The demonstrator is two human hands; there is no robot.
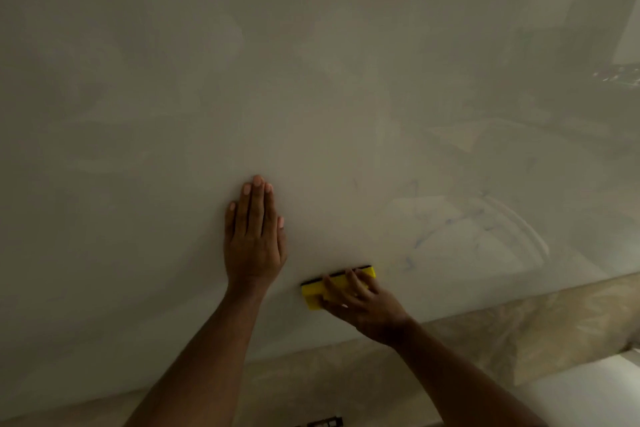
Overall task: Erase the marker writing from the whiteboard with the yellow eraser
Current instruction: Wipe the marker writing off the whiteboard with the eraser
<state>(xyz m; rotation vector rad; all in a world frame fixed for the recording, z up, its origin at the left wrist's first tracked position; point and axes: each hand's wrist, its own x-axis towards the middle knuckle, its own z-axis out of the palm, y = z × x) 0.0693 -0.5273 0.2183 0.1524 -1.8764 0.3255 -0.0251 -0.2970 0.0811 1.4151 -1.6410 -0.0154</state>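
Observation:
The glossy whiteboard (311,80) fills most of the head view. My left hand (254,236) lies flat against it with straight fingers pointing up. Just to its lower right, my right hand (360,302) grips the yellow eraser (313,295), whose dark felt edge is pressed to the board near its bottom edge. Faint blue marker traces (446,222) and smears remain on the board to the right of the eraser. Part of the eraser is hidden under my fingers.
Below the whiteboard runs a beige marbled wall strip (519,333). A white surface (595,388) shows at the bottom right corner. A small dark grille-like object (325,422) sits at the bottom edge. Reflections of the room show in the board.

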